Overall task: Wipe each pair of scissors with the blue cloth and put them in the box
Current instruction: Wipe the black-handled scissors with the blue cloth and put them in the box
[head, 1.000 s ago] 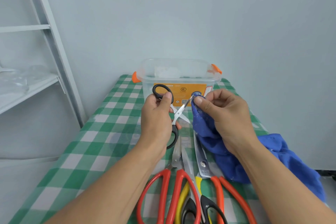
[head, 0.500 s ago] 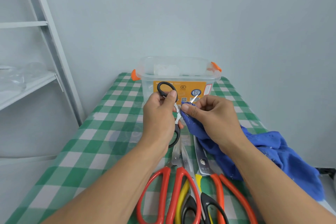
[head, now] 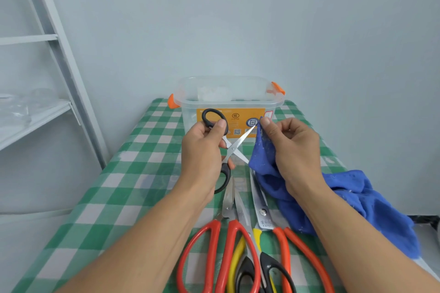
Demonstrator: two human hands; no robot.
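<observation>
- We see the left hand (head: 202,150) gripping the black scissors (head: 234,147) by the handles, blades crossed open, raised above the worktop (head: 133,173) in front of the box (head: 228,97).
- The right hand (head: 295,150) pinches the cloth (head: 381,209) at one blade tip. The rest of the cloth trails down to the worktop on the right.
- Under our forearms lie the red scissors (head: 214,225), yellow-black scissors (head: 235,259) and orange scissors (head: 263,219), crowded side by side with handles toward us.
- A grey shelf (head: 35,112) stands to the left.
</observation>
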